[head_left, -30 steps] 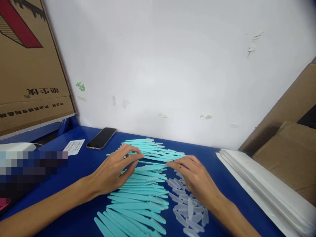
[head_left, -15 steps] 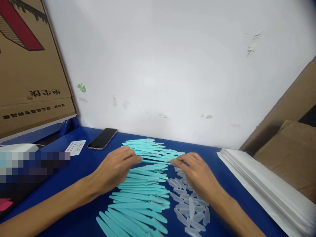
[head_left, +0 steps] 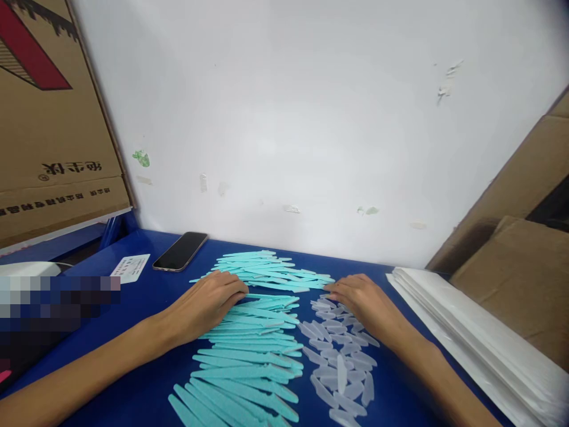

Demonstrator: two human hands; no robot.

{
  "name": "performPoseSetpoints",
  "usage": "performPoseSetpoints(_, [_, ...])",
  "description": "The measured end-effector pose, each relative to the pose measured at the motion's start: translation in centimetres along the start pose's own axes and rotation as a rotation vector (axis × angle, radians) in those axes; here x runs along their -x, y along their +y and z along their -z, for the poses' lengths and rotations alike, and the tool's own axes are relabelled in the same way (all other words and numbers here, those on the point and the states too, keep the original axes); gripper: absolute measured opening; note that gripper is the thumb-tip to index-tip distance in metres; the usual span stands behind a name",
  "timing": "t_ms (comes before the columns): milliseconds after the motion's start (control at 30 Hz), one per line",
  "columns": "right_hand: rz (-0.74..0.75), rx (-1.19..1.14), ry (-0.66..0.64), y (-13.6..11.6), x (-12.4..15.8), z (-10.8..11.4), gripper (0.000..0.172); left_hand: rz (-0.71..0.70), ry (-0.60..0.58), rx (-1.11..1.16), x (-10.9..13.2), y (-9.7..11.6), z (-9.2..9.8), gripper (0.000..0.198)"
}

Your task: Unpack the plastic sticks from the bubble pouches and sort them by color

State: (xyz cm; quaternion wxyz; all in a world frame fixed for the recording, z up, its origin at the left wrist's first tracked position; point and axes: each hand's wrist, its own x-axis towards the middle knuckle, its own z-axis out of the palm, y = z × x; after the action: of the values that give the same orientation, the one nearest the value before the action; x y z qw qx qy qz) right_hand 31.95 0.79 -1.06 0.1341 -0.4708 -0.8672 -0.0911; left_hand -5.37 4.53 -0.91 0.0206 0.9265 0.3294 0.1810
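Slim turquoise sticks shaped like eyebrow razors lie in two groups: a far pile and a longer near row. My left hand is at the far left end of the near row. Its fingers are closed at the end of an eyebrow razor. My right hand is beside the right tip of the far pile, above the top of a heap of translucent blade caps. Its fingers are pressed together; what they hold, if anything, is hidden.
On the blue table a phone and a printed card lie at the back left. Folded white sheets lie on the right. Cardboard leans beyond them; a large carton stands left, a white wall behind.
Half a second ago both hands held a turquoise eyebrow razor stretched between them. It is no longer there; my hands are farther apart, and the far pile has sticks reaching farther left.
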Motion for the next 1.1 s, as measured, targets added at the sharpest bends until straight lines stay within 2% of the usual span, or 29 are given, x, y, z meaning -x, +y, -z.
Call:
performPoseSetpoints(267, [-0.087,-0.147,-0.038,-1.4,0.0,0.1,0.034,0.001,-0.030,0.029,0.4,0.2,-0.1,0.031])
performPoseSetpoints(433, [-0.104,-0.189,-0.013,-2.1,-0.1,-0.1,0.036,0.011,-0.093,0.080,0.6,1.1,0.3,0.036])
performPoseSetpoints(633, [-0.131,-0.220,-0.042,-2.4,-0.3,-0.2,0.037,0.000,-0.128,0.118,0.6,1.9,0.7,0.036])
performPoseSetpoints(833, [-0.114,-0.210,-0.033,-3.0,-0.3,0.0,0.036,-0.001,-0.118,0.155,0.8,2.2,0.6,0.038])
performPoseSetpoints(1100, [-0.051,-0.249,-0.046,-6.1,-0.6,1.1,0.039,-0.014,-0.193,0.188,1.3,2.6,0.3,0.046])
